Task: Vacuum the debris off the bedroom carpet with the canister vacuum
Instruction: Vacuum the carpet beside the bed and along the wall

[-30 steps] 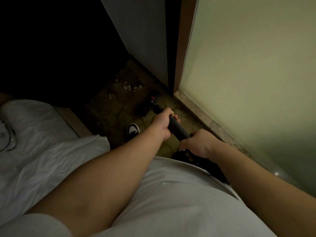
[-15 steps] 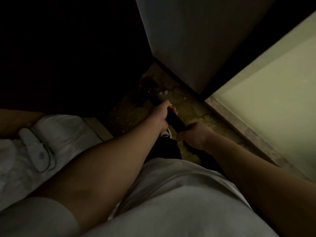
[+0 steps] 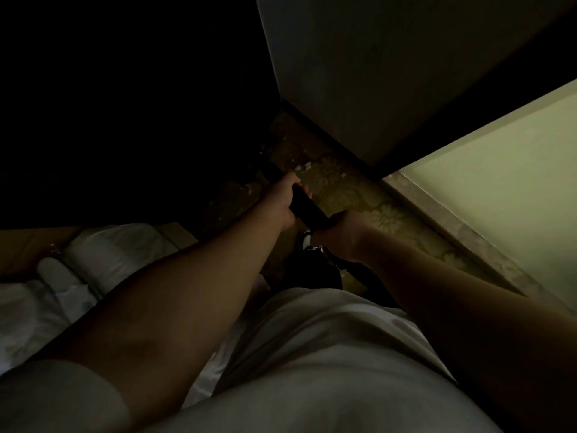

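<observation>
The black tube (image 3: 307, 209) of the vacuum is in the middle of the view, slanting from the lower right up to the left, over the carpet (image 3: 338, 189). Its far end goes into the dark, so the part that touches the floor cannot be seen.

Both hands hold the tube. The left hand (image 3: 285, 201) is in front, with its fingers curled round the tube. The right hand (image 3: 340, 232) is just behind it, nearer the body, and it grips the tube too. A short bare piece of tube shows between the two hands. Behind the right hand a dark hose (image 3: 368, 278) runs back toward the body.

The carpet is brown with a pale pattern. Small white bits (image 3: 304, 166) lie on it just ahead of the left hand. A shoe (image 3: 307, 242) with a white edge peeks out under the right hand.

The person wears a white shirt (image 3: 312, 354). A bed (image 3: 109, 254) with white sheets is on the left. A pale wall (image 3: 343, 73) stands up ahead. On the right is a green panel (image 3: 499, 182) with a stone ledge (image 3: 437, 220) along its bottom, beside the carpet. The top left is too dark to see.
</observation>
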{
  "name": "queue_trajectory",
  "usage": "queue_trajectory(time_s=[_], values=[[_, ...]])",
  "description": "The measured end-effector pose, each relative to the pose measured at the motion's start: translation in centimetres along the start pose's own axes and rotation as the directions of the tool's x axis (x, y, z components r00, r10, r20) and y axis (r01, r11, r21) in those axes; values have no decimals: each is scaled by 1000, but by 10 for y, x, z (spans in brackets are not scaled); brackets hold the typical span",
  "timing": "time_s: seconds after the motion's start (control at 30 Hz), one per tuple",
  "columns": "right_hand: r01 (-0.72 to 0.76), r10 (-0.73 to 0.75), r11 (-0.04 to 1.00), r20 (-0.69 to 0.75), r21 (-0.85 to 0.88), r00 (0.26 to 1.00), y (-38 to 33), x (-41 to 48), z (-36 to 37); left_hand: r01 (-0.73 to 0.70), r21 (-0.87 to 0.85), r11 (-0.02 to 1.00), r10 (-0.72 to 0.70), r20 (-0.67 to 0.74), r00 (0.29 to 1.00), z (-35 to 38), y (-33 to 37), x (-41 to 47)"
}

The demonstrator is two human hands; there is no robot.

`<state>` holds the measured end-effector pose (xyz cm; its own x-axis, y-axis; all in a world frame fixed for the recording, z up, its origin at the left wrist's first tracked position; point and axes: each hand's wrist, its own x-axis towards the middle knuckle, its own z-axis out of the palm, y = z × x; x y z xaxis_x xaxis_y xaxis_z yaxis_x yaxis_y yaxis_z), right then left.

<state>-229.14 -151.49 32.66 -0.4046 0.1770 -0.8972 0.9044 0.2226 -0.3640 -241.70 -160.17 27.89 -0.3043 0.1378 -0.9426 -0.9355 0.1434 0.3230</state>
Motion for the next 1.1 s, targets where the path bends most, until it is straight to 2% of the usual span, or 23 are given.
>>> queue_trajectory(time_s=[0.23,0.43,0.67,0.8,1.1], values=[[-10,10,1000,-36,-1,999,2,-6,-17,-20,11,1000,20,16,1000,22,4,-1],[-37,41,995,-39,95,998,34,-23,-36,-15,60,998,13,39,999,57,-20,-12],[-110,116,982,-34,151,993,114,-62,-61,54,85,995,-59,64,996,115,-91,-33],[-133,143,983,-74,129,987,166,-89,-75,106,61,993,-110,70,992,149,-139,-48],[-162,172,971,-43,175,984,278,-150,-109,175,-1,985,-172,149,974,213,-248,-88]])
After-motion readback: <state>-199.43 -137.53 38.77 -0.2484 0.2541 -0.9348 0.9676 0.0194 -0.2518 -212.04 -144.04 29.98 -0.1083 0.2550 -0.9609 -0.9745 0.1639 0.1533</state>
